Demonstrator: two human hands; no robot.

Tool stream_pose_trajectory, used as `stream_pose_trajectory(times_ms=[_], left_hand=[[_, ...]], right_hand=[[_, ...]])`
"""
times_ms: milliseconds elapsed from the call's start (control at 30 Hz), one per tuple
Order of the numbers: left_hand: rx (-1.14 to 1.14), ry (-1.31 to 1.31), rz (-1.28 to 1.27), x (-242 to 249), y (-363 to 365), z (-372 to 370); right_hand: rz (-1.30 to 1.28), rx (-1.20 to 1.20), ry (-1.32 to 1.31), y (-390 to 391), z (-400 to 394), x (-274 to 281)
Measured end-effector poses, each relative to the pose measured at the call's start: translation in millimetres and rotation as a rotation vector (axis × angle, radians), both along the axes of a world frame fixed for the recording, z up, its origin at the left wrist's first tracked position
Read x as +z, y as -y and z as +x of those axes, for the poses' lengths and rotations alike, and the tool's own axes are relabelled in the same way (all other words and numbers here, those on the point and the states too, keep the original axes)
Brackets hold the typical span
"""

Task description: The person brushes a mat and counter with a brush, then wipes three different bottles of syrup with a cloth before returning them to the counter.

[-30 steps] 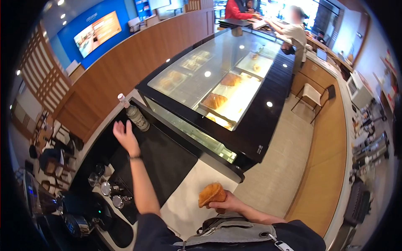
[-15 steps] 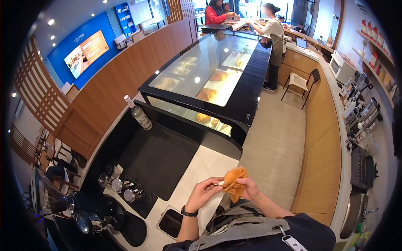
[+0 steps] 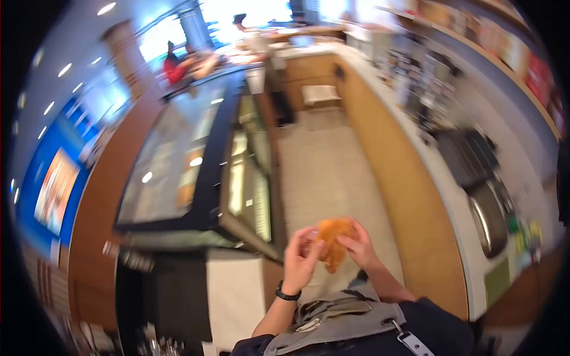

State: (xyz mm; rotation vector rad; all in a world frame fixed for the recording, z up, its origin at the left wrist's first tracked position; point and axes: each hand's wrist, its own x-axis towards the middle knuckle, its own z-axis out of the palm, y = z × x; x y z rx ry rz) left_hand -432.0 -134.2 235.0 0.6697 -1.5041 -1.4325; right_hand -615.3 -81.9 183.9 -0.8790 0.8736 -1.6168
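An orange-brown, crumbly-looking food piece (image 3: 333, 244) is held up in front of the apron (image 3: 338, 317), with the floor behind it. My left hand (image 3: 303, 258), with a dark band at the wrist, grips its left side, fingers curled round the edge. On its right side, my right hand (image 3: 359, 244) pinches it between thumb and fingers. The view is smeared by motion, so whether anything small sits between the left fingertips cannot be made out.
Left of the hands stands the glass display case (image 3: 208, 178), beside the pale counter (image 3: 234, 296) and a black mat (image 3: 172, 291). A wooden-fronted counter (image 3: 409, 196) lines the right, with a sink (image 3: 488, 219). Two people, blurred, are at the far end.
The view has swung to the right, towards the aisle and right counter. My left hand has closed in on the food's left side; the small white thing at its fingertips no longer shows.
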Motion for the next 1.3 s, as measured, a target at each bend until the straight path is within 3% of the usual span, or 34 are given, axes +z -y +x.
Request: stream_pose_trajectory(times_ms=[33,100,133,233,333,433,533,600,767,833,900,967,1033,1100,1167,1300], left_hand=[[0.066,0.071,-0.04,-6.3,4.3,-34.3],[0.014,-0.053,-0.116,-8.1,8.8,-111.7],[-0.314,0.252,-0.277,-5.9,18.7,-167.8],[-0.683,0.437,-0.285,-2.2,32.5,-251.2],[-0.576,0.238,-0.193,-11.6,41.8,-318.3],[-0.525,0.1,-0.04,-18.1,53.8,-375.9],[-0.591,0.029,0.036,-14.5,67.9,-436.3],[-0.713,0.012,0.072,-13.2,79.0,-475.9],[-1.005,0.335,-0.017,-11.8,156.3,-548.7],[-1.025,0.378,-0.143,-35.1,208.2,-572.5],[-0.907,0.373,-0.385,-68.5,278.9,-601.5],[-0.9,0.348,-0.364,-71.5,355.3,-629.0],[-0.853,0.364,-0.397,-51.9,433.4,-665.7],[-0.775,0.44,-0.468,-2.9,502.1,-699.6],[-0.726,0.35,-0.45,44.0,560.4,-739.9],[-0.677,-0.017,-0.374,96.2,667.0,-869.6]], right_hand=[[-0.044,-0.118,-0.02,-8.0,-22.4,-13.0],[-0.147,-0.286,-0.093,-9.7,-80.6,-30.9],[-0.113,-0.28,-0.071,-20.3,-140.2,-25.2],[-0.001,-0.213,-0.03,-54.0,-188.3,-9.6],[0.078,-0.249,-0.131,-72.6,-258.5,-30.5],[0.053,-0.327,0.076,-98.4,-325.3,-40.6],[-0.315,-0.313,0.307,-103.7,-374.8,1.1],[-0.437,-0.372,0.523,-76.7,-381.9,-4.7],[-0.265,-0.681,0.745,-24.4,-404.7,-70.1],[-0.147,-0.784,0.609,-4.3,-422.7,-76.6],[0.396,-0.957,-0.646,21.6,-456.6,-60.9],[0.885,-0.856,-1.326,63.6,-481.8,-22.7],[1.323,-0.677,-1.371,118.7,-496.5,27.8],[1.427,-0.737,-1.369,145.8,-507.4,15.9],[1.159,-1.068,-1.36,131.6,-510.4,-56.8],[0.628,-1.228,-0.753,183.0,-535.3,-29.2]])
